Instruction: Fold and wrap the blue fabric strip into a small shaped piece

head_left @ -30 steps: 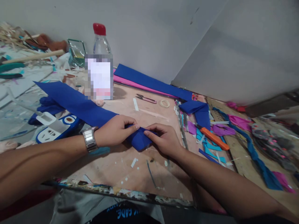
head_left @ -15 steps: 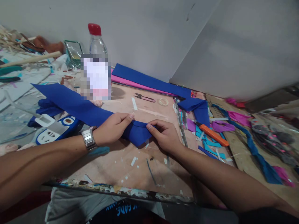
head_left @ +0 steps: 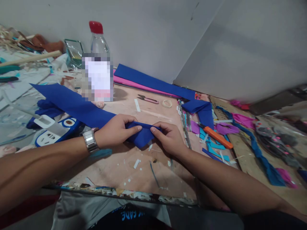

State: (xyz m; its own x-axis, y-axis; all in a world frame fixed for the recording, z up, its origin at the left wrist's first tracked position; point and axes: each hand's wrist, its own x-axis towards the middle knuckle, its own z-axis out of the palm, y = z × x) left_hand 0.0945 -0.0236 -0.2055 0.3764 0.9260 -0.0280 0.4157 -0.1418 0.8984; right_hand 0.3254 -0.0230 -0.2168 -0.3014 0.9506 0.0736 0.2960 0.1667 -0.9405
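A long blue strip (head_left: pixel 96 115) runs from the left across the work board to both hands. My left hand (head_left: pixel 120 129), with a metal watch at the wrist, pinches the strip, thumb on top. My right hand (head_left: pixel 168 135) pinches the strip's right end between thumb and fingers. Between the two thumbs the upper edge is folded over, and a pointed flap hangs toward me. Beyond the hands lie small thread snips (head_left: pixel 148 99) and a ring of tape (head_left: pixel 167 103).
A red-capped bottle (head_left: pixel 99 41) stands behind a blurred-out patch. Blue and pink strips (head_left: pixel 148 80) lie along the wall. An orange cutter (head_left: pixel 218 137) rests among scraps at right. A blue-and-white power strip (head_left: pixel 56 131) is at left, beside more scraps.
My left thumb has moved right and down along the strip, closer to my right thumb. The fold between them is now raised and more bunched. The view has shifted slightly.
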